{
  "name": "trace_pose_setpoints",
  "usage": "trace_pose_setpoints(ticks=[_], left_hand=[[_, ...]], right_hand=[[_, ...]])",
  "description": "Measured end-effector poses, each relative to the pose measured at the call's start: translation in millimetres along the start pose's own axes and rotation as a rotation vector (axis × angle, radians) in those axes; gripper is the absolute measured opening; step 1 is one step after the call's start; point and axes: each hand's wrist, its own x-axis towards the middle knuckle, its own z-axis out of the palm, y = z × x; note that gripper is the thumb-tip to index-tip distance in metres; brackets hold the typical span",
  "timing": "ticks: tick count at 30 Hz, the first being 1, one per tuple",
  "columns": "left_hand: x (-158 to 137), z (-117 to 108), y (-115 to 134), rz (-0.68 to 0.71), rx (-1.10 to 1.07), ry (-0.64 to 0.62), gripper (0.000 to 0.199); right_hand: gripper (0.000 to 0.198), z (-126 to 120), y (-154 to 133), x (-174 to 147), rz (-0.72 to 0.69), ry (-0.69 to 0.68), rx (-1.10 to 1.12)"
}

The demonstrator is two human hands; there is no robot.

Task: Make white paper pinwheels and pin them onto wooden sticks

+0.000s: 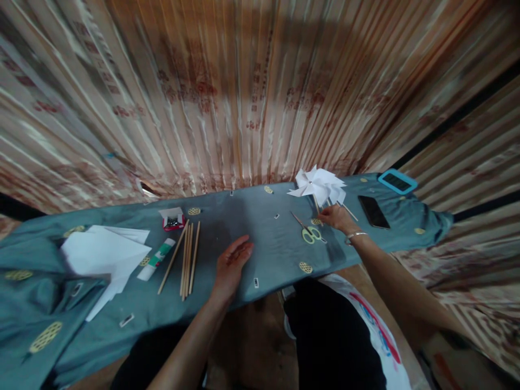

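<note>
White paper pinwheels (314, 183) lie overlapping at the table's right side, their thin wooden sticks pointing toward me. My right hand (336, 218), with a bangle at the wrist, pinches the lower end of one pinwheel's stick between thumb and fingers. Just left of it, green-handled scissors (311, 234) rest on the cloth, blades pointing away and to the left. My left hand (232, 266) hovers at or rests on the middle of the cloth, palm turned inward, fingers loosely apart with nothing in them. Several wooden sticks (187, 260) lie to its left.
On the left are cut white paper sheets (109, 252), a glue stick (156, 260) and a small red box (174, 219) of dark pins or similar bits. A phone (374, 212) and a blue-framed device (397, 181) lie far right. Behind the green cloth (268, 244) hangs a pleated curtain (227, 97).
</note>
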Motion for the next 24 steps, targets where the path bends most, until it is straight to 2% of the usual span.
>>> trace_pose_setpoints(ticks=[9, 15, 17, 20, 24], left_hand=[[0, -1, -6, 0.0, -0.027, -0.023, 0.044], [-4, -4, -12, 0.006, -0.026, -0.026, 0.038], [-6, -6, -14, 0.014, -0.005, -0.024, 0.033], [-9, -11, -14, 0.042, 0.052, -0.027, 0.025], [-12, -17, -16, 0.006, 0.033, -0.047, 0.016]], right_hand=[[0.029, 5, 2, 4, 0.011, -0.027, -0.043], [0.037, 0, -6, -19, 0.031, 0.042, -0.123], [0.033, 4, -16, -31, -0.03, 0.154, -0.136], [0.029, 15, -45, -52, -0.153, 0.177, -0.068], [0.029, 28, -101, -77, -0.394, 0.221, 0.067]])
